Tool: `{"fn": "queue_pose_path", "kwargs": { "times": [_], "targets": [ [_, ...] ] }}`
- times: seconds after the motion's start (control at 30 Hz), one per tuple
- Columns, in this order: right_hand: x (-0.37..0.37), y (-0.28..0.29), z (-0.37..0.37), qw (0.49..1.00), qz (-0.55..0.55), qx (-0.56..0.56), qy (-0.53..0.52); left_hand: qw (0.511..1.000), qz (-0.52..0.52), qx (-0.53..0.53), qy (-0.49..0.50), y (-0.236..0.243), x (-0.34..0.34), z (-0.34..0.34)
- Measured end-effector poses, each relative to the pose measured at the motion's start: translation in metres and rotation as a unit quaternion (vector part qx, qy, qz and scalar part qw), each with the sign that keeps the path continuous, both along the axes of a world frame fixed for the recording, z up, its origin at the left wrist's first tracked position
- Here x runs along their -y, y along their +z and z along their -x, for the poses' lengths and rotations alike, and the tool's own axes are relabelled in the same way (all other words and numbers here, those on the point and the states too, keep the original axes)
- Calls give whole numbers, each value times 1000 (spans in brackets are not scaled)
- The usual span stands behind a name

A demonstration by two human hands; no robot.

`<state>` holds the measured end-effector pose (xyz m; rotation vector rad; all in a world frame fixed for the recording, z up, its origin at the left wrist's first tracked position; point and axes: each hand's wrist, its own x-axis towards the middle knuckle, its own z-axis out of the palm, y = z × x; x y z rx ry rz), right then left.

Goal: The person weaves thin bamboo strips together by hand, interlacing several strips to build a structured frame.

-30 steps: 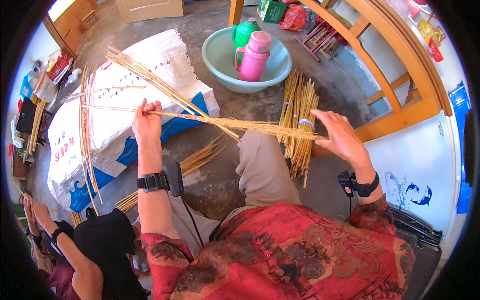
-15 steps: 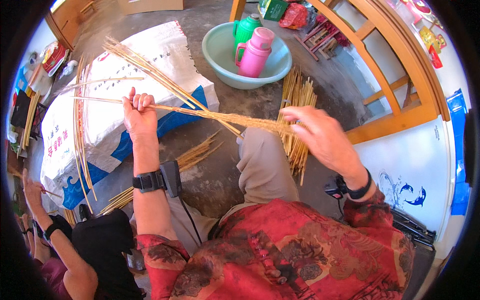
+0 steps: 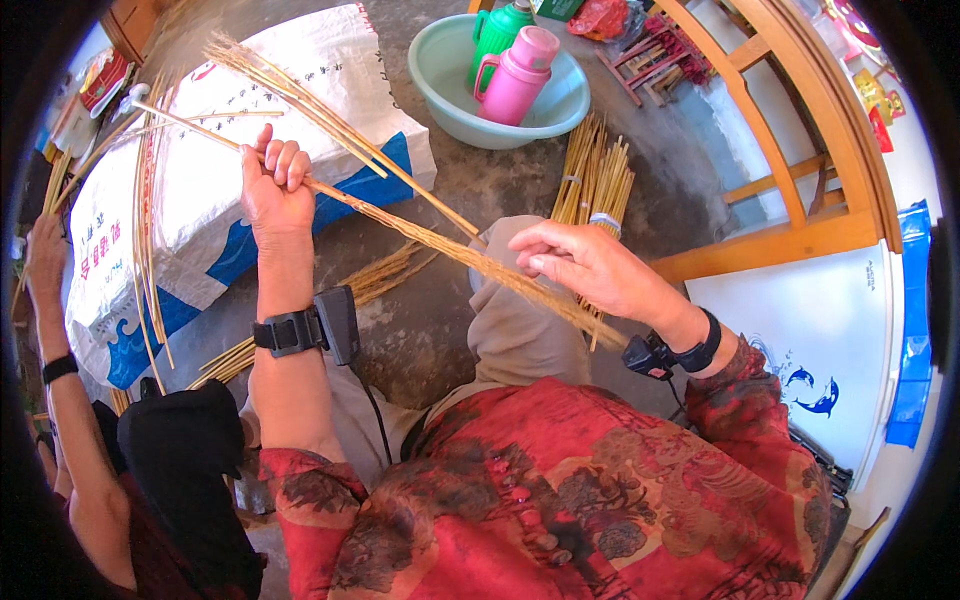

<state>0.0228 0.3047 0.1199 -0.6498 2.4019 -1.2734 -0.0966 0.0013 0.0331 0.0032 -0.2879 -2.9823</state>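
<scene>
My left hand (image 3: 277,188) is closed round a straw stalk (image 3: 420,228) with a long bristly seed head. The stalk slants from upper left down to the right, and its feathery tip passes below my right hand (image 3: 585,268). That hand's fingers are loosely bent and apart, next to the bristles; no grip on them shows. Beyond my hands, more long stalks (image 3: 330,130) lie across a white woven sack (image 3: 220,85) with blue edging. Other loose stalks (image 3: 150,240) rest on the sack's left part.
Tied straw bundles (image 3: 590,180) stand beyond my right hand, near a pale green basin (image 3: 450,120) holding a pink flask (image 3: 515,80) and a green flask (image 3: 495,40). A wooden frame (image 3: 780,235) is at the right. At the left, a co-worker's hand (image 3: 45,260) holds stalks.
The stalk has tilted, its bristly end dropping toward me. My right hand has moved left and away from the tip. The co-worker's arm has risen, with stalks now showing at that hand.
</scene>
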Motion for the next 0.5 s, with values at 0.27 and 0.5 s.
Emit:
{"fn": "queue_pose_path", "kwargs": {
  "times": [0.27, 0.5],
  "targets": [
    [15, -26, 22, 952, 104, 286, 30, 999, 2, -5, -38, -4, -11, -3],
    [64, -45, 20, 898, 124, 408, 110, 999, 4, -21, -45, 4, -12, -8]
  ]
}}
